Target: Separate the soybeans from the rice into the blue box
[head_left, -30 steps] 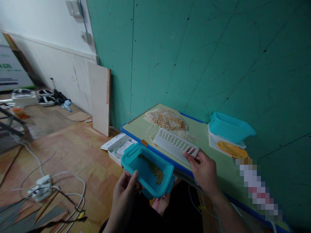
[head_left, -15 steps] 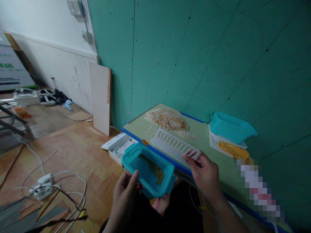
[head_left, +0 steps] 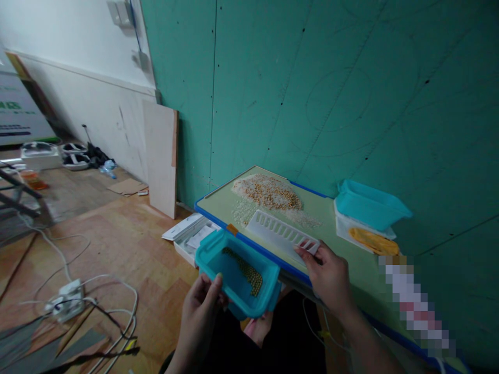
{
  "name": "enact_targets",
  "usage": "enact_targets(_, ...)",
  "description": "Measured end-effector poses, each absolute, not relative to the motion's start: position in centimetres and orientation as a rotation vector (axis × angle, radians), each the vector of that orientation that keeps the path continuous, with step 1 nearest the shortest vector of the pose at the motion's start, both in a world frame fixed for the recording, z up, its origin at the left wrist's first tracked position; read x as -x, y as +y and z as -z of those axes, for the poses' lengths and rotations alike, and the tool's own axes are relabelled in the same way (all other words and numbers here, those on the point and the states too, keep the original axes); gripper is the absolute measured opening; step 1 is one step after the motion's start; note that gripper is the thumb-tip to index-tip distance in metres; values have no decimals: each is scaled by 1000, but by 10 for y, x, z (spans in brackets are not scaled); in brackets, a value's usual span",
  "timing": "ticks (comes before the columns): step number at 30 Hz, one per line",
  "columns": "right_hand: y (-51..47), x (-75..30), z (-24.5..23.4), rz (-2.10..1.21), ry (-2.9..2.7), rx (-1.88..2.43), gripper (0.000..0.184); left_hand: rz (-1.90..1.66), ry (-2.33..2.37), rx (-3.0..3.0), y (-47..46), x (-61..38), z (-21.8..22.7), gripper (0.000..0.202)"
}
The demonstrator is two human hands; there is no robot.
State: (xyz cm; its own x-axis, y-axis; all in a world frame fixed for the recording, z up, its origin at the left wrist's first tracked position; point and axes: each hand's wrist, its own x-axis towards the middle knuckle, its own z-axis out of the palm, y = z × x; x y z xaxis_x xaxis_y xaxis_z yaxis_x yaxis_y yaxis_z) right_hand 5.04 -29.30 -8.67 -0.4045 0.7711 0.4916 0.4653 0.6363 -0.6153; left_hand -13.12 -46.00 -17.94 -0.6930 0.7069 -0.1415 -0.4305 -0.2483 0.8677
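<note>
My left hand [head_left: 202, 306] is closed at the near left rim of a turquoise plastic container [head_left: 268, 291], its thumb against the edge. Small round yellowish-green beans [head_left: 251, 275] lie in a curved band on the container's floor. Between the thumb and fingers of my right hand [head_left: 329, 272] is the right end of a white slotted plastic strip [head_left: 268, 228], just over the table's front edge. Beyond it, a spread heap of white grains and golden-brown beans [head_left: 268, 192] covers part of the pale green tabletop [head_left: 331, 234]. Paler grains lie loose near the strip.
A turquoise bin [head_left: 370, 202] stands at the table's back right, beside a yellow cloth-like item [head_left: 374, 241]. A green wall [head_left: 273, 78] closes off the rear. An opened white box [head_left: 187, 244] sits below left. Cables and a power strip [head_left: 68, 301] lie on the floor.
My right hand has shifted the slotted strip slightly away and to the right, tilting it a little. My left hand and the container look the same.
</note>
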Motion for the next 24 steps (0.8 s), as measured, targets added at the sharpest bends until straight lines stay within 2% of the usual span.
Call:
enact_targets(11,-269,-60,89,-519,-1942,1036,32,-2003,1252,-398,-462,134,185,29)
enact_targets(24,-258,-48,84,-511,-1916,1056,34,-2023,1225,-351,-464,134,184,31)
